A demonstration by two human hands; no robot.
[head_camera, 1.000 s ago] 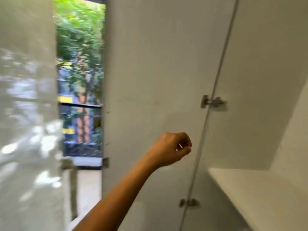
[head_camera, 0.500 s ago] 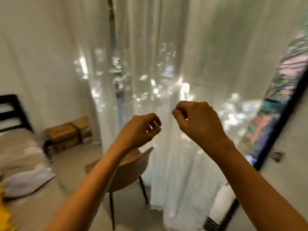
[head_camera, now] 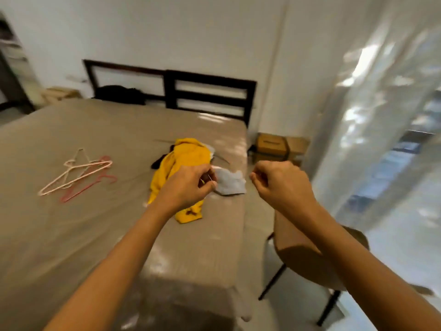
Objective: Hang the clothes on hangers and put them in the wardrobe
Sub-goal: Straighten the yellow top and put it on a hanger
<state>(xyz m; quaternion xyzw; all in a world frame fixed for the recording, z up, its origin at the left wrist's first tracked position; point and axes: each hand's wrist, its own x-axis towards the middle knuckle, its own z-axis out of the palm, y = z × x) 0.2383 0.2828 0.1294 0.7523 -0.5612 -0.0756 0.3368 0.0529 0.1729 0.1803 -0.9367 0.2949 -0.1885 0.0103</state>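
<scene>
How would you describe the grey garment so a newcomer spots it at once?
Start at the bed with the brown sheet and look near its right edge. The grey garment lies there beside the yellow garment; it is the smaller, paler piece.

**Two curled grips being held out over a bed with clothes**

The left grip (head_camera: 188,185) and the right grip (head_camera: 279,180) are being held up side by side, apart, with fingers curled in and nothing being seen in either. On the bed (head_camera: 71,235), a yellow garment (head_camera: 181,163) is being partly hidden by the left grip, and a grey cloth (head_camera: 230,185) is lying just beside it. Pink and cream hangers (head_camera: 76,173) are lying well apart to the left. A chair (head_camera: 307,263) is being partly covered by the right forearm.
</scene>
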